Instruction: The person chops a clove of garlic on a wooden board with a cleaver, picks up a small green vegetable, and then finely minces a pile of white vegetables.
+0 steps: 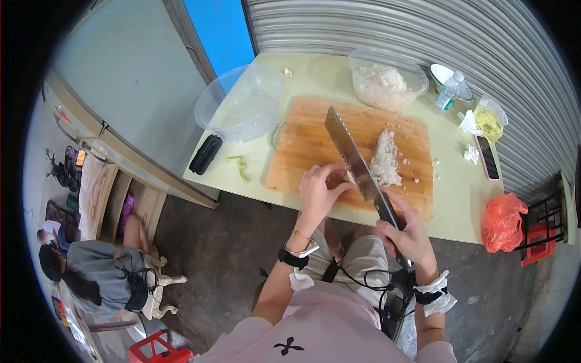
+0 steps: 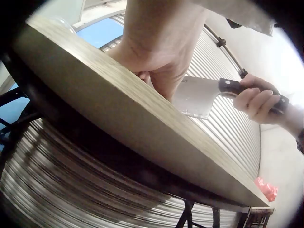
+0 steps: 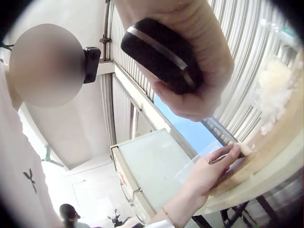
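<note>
Step in hand: the person is apparently chopping; the right hand (image 1: 407,233) is working the cleaver (image 1: 352,152) while the left hand (image 1: 319,189) is steadying a small piece (image 3: 245,149).
Next move: the next cut is probably calling for a firm hold on the piece, the left fingertips tucked back from the blade, and a straight downward stroke.
Right hand: fingers and thumb are curling round the cleaver's black handle, leaving no visible gap; the grip is showing in all three views.
Left hand: thumb and fingertips are nearly closing, pinching the pale piece between them, just beside the blade.
Piece: it is sitting at the lower middle of the board (image 1: 296,142), centre of the head view; the fingers are partly hiding it.
Cleaver: the blade is slanting from upper left to lower right across the head view; whether its edge is touching the board, one cannot tell.
Chopped pile: white bits (image 1: 385,160) are lying on the board, right of the blade.
Tubs: one tub (image 1: 413,85) is holding more white bits at the upper right of centre; another clear tub (image 1: 209,103) is standing at the upper left of the board.
Scraps: green trimmings (image 1: 242,167) are lying on the table (image 1: 457,202), left of the board.
</note>
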Demonstrator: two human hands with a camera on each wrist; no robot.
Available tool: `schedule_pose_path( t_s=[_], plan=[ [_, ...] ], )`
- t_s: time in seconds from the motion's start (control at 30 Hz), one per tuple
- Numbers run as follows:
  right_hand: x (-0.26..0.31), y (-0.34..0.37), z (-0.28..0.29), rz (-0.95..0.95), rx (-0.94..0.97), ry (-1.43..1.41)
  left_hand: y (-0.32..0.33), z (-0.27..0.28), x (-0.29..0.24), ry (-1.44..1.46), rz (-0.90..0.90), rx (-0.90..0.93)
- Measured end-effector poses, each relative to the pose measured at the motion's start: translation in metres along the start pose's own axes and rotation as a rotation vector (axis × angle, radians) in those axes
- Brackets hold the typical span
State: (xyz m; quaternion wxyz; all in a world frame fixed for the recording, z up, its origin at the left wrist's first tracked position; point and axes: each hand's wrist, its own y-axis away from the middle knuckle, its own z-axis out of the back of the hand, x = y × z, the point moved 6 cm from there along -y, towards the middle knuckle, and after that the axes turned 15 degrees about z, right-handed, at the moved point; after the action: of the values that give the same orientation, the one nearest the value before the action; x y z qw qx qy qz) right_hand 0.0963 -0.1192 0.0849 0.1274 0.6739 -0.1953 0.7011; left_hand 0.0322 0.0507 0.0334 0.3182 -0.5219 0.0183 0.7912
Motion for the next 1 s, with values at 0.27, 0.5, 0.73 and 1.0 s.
schedule_pose_path(
  t_s=[0.27, 0.5, 0.73, 1.0],
  plan=[
    [-0.008, 0.004, 0.005, -0.023, -0.037, -0.011, 0.001, 0.0, 0.002, -0.042, 0.055, -0.012],
    [-0.013, 0.006, 0.008, -0.003, -0.063, -0.004, 0.001, -0.003, -0.004, -0.055, -0.061, -0.076],
    [-0.018, 0.002, 0.016, -0.007, -0.126, -0.036, 0.002, -0.008, 0.002, -0.099, 0.017, -0.052],
    [-0.024, 0.006, 0.012, -0.057, -0.145, -0.087, 0.004, -0.003, -0.013, -0.149, -0.124, -0.05]
  ],
)
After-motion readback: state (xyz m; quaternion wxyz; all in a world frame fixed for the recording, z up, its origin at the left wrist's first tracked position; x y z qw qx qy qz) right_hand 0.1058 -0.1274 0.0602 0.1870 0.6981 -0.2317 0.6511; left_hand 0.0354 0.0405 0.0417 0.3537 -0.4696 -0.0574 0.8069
